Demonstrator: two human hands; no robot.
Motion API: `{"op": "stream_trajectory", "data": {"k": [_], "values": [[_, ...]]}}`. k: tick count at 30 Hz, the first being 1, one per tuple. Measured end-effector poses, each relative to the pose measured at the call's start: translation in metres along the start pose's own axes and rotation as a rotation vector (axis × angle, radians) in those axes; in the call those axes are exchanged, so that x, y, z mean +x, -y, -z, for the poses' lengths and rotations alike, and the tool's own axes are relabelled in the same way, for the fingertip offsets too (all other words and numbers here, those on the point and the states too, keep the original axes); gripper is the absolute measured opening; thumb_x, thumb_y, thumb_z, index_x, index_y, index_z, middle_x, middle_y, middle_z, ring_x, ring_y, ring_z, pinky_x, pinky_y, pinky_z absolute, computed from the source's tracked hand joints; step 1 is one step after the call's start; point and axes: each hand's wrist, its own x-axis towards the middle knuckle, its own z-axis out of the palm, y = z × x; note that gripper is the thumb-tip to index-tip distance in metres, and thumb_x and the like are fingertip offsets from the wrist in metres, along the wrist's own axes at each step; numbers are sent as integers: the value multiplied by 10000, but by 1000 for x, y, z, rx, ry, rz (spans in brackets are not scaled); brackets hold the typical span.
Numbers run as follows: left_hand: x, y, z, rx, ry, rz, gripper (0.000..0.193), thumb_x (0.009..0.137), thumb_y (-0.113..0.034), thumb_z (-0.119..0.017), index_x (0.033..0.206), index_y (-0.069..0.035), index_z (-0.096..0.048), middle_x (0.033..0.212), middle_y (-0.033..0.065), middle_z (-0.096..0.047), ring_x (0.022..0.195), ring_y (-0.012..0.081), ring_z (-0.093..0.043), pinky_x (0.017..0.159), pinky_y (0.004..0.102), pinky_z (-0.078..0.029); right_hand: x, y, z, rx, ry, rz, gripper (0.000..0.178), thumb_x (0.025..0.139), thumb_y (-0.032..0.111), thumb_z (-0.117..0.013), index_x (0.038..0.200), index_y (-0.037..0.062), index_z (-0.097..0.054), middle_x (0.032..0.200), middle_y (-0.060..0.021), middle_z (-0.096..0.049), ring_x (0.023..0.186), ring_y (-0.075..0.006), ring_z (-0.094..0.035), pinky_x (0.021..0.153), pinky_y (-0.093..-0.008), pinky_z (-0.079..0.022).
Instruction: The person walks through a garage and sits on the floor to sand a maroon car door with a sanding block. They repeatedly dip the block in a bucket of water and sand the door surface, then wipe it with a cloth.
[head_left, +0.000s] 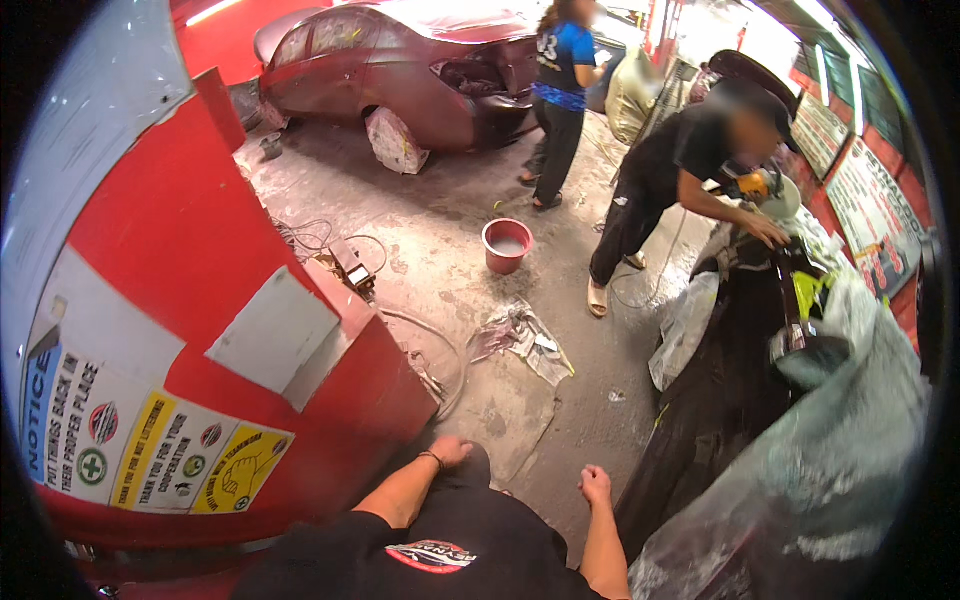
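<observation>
My left hand (452,450), with a dark band on its wrist, hangs beside my dark trouser leg near the red wall's corner. Its fingers look loosely curled, with nothing visible in them. My right hand (595,484) is raised a little in front of my body, fingers curled in and seemingly around nothing. Plastic sheeting (800,450) drapes a dark car body to the right of that hand. Farther ahead, a person in black (660,160) bends over the car, one hand flat on it, beside a yellow power polisher (757,184) with a pale round pad.
A red bucket (507,246) of greyish liquid stands on the concrete floor. Crumpled sheets (525,340) and a hose (462,375) lie nearer. Behind, a person in a blue shirt (565,70) stands by a dull maroon car (390,80) with covered wheels. Signs hang on the red partition (150,250).
</observation>
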Motion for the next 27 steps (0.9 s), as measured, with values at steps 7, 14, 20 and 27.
{"op": "stream_trajectory", "data": {"k": [7,14,20,27], "values": [[202,-22,68,340,265,-73,493,971,-493,-629,1234,-105,-782,1195,187,-776,1144,376,-723,1002,491,-539,182,85,13,-288,-227,228,431,989,211,-659,1374,17,-663,1143,-157,-773,849,-206,-749,817,-367,-592],[388,-119,246,281,141,-143,530,975,-495,-583,1202,-58,-778,1229,210,-754,1196,395,-695,1024,493,-536,209,14,-2,-686,23,63,400,943,375,-618,1048,18,-763,981,-246,-764,919,-446,-742,799,-523,-584],[470,-113,365,-48,8,-125,552,1011,-510,-536,1253,-65,-756,1276,234,-726,1237,416,-666,1066,474,-518,247,177,-55,-535,333,-170,397,936,371,-625,1082,32,-771,966,-223,-775,871,-412,-754,780,-501,-593],[581,40,507,-705,-262,137,749,1087,-631,-332,1288,-40,-746,1143,186,-781,1063,297,-728,957,433,-541,479,384,-100,-714,459,-26,400,927,366,-633,1121,49,-781,949,-195,-789,816,-371,-767,758,-476,-603]]}}
